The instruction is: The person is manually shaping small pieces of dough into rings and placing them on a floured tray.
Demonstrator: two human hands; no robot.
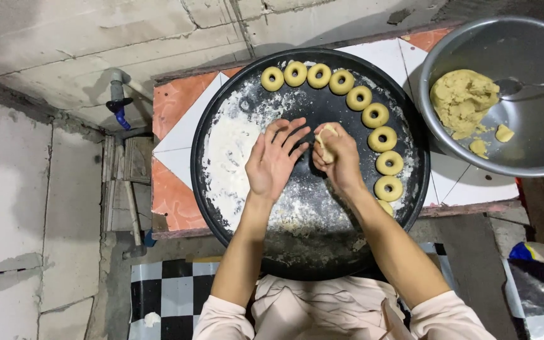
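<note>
- Pipe with blue valve (118, 104) on the concrete wall, far left, apart from everything else.
- Tiled desk (181, 107), orange and white, carries a round black tray (221, 217).
- Flour patch (231, 154) covers the tray's left half.
- Left hand (275, 157) over tray centre: palm open, fingers spread, holding nothing, just beside the right hand.
- Right hand (338, 157): grip closed around a dough piece (325, 140), held above the tray.
- Dough rings (382, 139), ten visible, line the tray's upper and right rim in an arc.
- Metal bowl (536, 151) at far right holds a dough lump (462, 97), small scraps and a spoon (527, 84).
</note>
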